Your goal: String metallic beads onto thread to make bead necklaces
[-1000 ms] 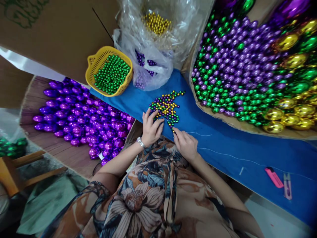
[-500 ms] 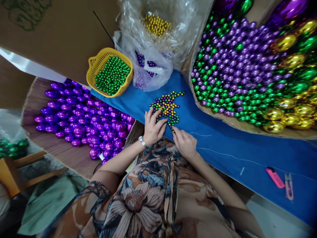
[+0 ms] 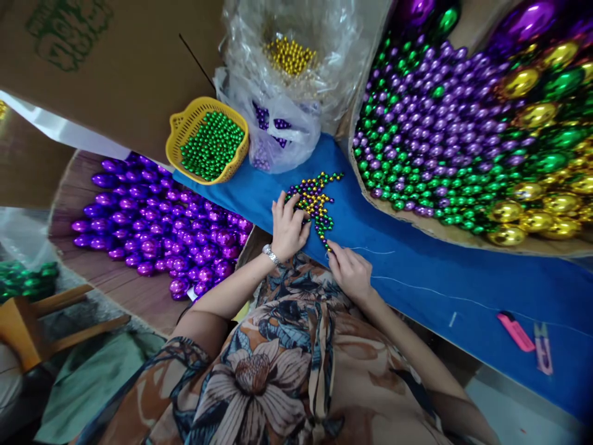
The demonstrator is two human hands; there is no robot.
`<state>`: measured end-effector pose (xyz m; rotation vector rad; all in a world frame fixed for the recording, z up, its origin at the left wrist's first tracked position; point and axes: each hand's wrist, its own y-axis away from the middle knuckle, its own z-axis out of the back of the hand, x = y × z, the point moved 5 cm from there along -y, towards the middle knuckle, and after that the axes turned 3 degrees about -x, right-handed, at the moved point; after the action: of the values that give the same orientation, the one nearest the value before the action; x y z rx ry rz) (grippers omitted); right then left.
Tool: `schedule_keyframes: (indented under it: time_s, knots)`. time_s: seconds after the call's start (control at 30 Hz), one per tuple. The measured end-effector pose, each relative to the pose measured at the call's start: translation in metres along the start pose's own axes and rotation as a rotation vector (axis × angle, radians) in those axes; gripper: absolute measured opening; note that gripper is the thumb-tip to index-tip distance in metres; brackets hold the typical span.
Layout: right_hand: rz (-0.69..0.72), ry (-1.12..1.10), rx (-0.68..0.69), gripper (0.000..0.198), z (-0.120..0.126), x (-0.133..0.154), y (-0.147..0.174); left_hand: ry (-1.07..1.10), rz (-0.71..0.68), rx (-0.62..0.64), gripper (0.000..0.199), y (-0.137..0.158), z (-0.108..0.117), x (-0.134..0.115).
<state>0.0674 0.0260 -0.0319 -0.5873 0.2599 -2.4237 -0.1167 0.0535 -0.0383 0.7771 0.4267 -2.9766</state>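
Observation:
A bunch of small shiny beads (image 3: 319, 196) in green, gold and purple lies strung together on the blue cloth (image 3: 417, 272) in front of me. My left hand (image 3: 288, 230) rests at the near left side of the bunch, its fingers apart and touching the beads. On the other side, my right hand (image 3: 351, 269) pinches the near end of a bead string (image 3: 323, 235) that runs down from the bunch. Its thumb and fingertips are closed there. A thin white thread (image 3: 370, 250) trails to the right from near that hand.
A yellow basket (image 3: 173, 145) of green beads stands beyond my left hand, beside clear plastic bags (image 3: 306, 133) with purple and gold beads. Boxes of purple ornaments (image 3: 157, 228) and mixed beads (image 3: 445, 123) flank me. A pink highlighter (image 3: 516, 330) and thread snips (image 3: 543, 348) lie right.
My left hand has drawn slightly back from the near string, its thumb now nearer its fingers. My right hand has shifted slightly down and right, still pinching the string's end. The view has tilted slightly.

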Motion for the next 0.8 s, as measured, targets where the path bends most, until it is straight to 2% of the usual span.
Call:
schedule_keyframes:
  time_s: [0.13, 0.23, 0.3, 0.47, 0.6, 0.7, 0.8]
  knots:
    - [-0.04, -0.092, -0.02, 0.03, 0.006, -0.006, 0.007, 0.124, 0.031, -0.021, 0.017, -0.003, 0.014, -0.002]
    - [-0.067, -0.146, -0.079, 0.029, 0.013, -0.01, 0.009, 0.382, 0.073, -0.043, 0.022, -0.004, 0.032, -0.007]
    - [-0.084, -0.169, -0.099, 0.029, 0.016, -0.011, 0.01, 0.609, 0.149, -0.009, 0.025, -0.002, 0.039, -0.012]
    - [-0.105, -0.198, -0.113, 0.029, 0.018, -0.014, 0.018, 1.035, 0.385, 0.084, 0.033, 0.004, 0.037, -0.025]
    - [-0.122, -0.189, -0.126, 0.03, 0.017, -0.018, 0.021, 1.259, 0.473, 0.137, 0.031, 0.006, 0.035, -0.039]
    - [-0.185, -0.153, -0.096, 0.032, 0.016, -0.015, 0.021, 1.324, 0.488, 0.267, 0.029, 0.009, 0.038, -0.063]
    - [-0.258, -0.204, 0.034, 0.034, 0.009, -0.016, 0.021, 1.239, 0.402, 0.506, 0.024, 0.011, 0.03, -0.102]
